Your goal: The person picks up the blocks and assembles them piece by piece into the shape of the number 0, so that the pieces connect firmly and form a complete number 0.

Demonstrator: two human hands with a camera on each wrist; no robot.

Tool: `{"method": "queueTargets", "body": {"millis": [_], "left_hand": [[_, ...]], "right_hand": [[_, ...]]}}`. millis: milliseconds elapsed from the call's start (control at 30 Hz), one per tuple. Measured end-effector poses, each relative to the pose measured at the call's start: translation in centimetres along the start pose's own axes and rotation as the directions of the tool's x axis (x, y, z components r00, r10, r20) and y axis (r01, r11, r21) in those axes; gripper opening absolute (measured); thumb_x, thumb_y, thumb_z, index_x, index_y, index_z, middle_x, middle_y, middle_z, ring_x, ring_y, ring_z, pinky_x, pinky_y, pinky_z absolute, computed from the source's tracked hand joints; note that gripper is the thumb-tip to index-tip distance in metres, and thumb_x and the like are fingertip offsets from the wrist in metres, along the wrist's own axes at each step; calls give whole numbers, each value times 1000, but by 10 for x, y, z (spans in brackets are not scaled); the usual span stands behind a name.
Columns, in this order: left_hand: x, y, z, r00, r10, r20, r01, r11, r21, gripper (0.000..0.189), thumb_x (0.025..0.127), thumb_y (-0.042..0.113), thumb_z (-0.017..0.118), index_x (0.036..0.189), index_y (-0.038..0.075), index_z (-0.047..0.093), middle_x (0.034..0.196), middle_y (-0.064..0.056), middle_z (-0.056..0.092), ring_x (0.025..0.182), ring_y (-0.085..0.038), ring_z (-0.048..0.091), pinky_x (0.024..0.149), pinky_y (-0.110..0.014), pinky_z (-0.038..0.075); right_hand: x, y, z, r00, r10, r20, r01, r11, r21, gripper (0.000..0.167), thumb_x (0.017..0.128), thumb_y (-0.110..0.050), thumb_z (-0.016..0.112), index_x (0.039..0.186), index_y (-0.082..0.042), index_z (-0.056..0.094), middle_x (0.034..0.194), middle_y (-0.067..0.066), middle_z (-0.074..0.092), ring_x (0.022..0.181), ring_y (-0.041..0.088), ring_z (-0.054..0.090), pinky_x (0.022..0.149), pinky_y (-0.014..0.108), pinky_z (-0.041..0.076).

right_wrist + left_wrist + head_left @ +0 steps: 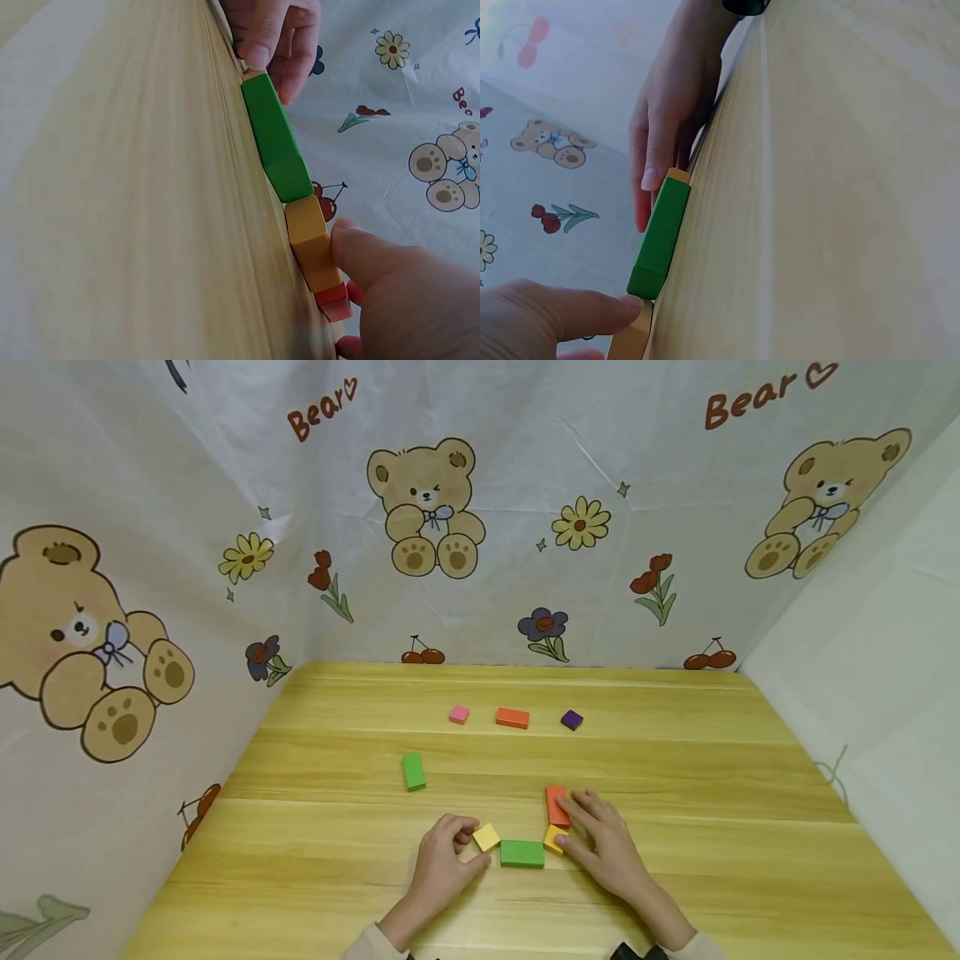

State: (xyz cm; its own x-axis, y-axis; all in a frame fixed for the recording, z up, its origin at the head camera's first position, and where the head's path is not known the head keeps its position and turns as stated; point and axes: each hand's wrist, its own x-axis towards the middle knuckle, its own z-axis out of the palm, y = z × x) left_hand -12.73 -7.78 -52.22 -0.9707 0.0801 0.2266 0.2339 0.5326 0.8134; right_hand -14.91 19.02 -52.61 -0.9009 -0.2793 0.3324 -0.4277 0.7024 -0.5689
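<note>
My left hand pinches a pale yellow block between thumb and fingers, its thumb lying by the block's edge in the left wrist view. A green rectangular block lies flat just right of it. At that block's other end is an orange-yellow block, set at an angle, with the thumb of my right hand against it. Beyond it, a red-orange rectangular block extends away from me, touched by the right index finger. These blocks form a bent line on the table.
Another green block lies farther off to the left. Toward the back of the wooden table sit a pink block, a red-orange block and a purple block. Bear-printed cloth hangs behind and at the left.
</note>
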Motion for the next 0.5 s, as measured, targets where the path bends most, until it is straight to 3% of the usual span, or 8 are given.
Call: {"method": "queueTargets", "body": {"millis": [200,367,500], "left_hand": [[1,4,-6,1000,1,-1,-1,1000,-20,44,68,8,87,107,3,68,97,-4,62,85,-15,55,70,-23,51],[9,8,-23,997,9,-76,-10,1000,-18,42,71,9,85,110,3,69,104,-9,62,89,-24,59,72,-30,53],[23,7,-43,989,-19,-148,19,1000,0,41,73,9,84,111,3,69,106,-14,62,94,-28,59,75,-37,54]], "right_hand": [[0,0,0,1000,5,2,-5,1000,3,54,86,-26,74,135,-10,60,141,27,51,136,51,36,107,72,22],[0,0,0,1000,9,5,-9,1000,0,54,86,-27,74,135,-10,60,141,26,50,136,50,36,107,71,22],[0,0,1,1000,14,11,-14,1000,3,54,86,-27,74,135,-11,60,142,25,50,137,50,35,108,71,22]]}}
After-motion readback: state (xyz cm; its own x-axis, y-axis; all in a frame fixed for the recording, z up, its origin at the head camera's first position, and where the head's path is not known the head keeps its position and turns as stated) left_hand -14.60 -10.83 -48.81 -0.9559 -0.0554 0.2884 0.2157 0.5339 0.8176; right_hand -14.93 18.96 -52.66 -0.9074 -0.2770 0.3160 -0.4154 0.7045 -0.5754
